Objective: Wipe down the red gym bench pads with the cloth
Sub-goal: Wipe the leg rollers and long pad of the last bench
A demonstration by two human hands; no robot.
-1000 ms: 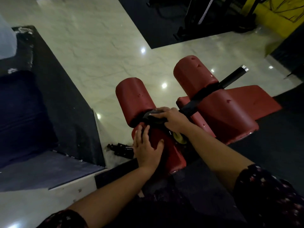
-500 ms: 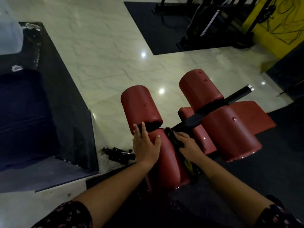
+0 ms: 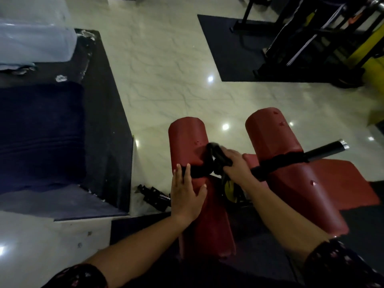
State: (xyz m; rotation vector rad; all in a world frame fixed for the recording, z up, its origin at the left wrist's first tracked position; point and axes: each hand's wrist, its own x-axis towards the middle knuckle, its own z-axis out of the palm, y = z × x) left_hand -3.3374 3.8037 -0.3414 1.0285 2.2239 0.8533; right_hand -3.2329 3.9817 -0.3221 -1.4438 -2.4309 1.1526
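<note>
Patterned sleeves (image 3: pixel 340 265), nearest the viewer, both forearms reaching forward to the left roller pad (image 3: pixel 209 221), a long red cylinder with a black band round its middle; left hand (image 3: pixel 187 196), flat on the outer side of the left roller pad, fingers straight and together with their tips at the black band, thumb spread across the top, holding nothing; yellow item (image 3: pixel 229 188), partly hidden, in the gap just to the right of the left roller pad; right hand (image 3: pixel 236 165), fingers curled round a bunched dark cloth (image 3: pixel 218 156), pressing it onto the inner top of the left roller pad just past the band; right roller pad (image 3: pixel 295 190), red, lying parallel to the left roller pad; black bar (image 3: pixel 324 151) with a chrome end, running out across it; flat red pad (image 3: pixel 342 183), beyond it to the right; small black object (image 3: pixel 153 194), on the floor just to the left of the left roller pad; dark raised platform (image 3: pixel 104 121), further left; pale marble floor (image 3: pixel 166 69), beyond; dark mat (image 3: pixel 232 48) bearing black gym frames (image 3: pixel 311 34), far beyond and to the right
</note>
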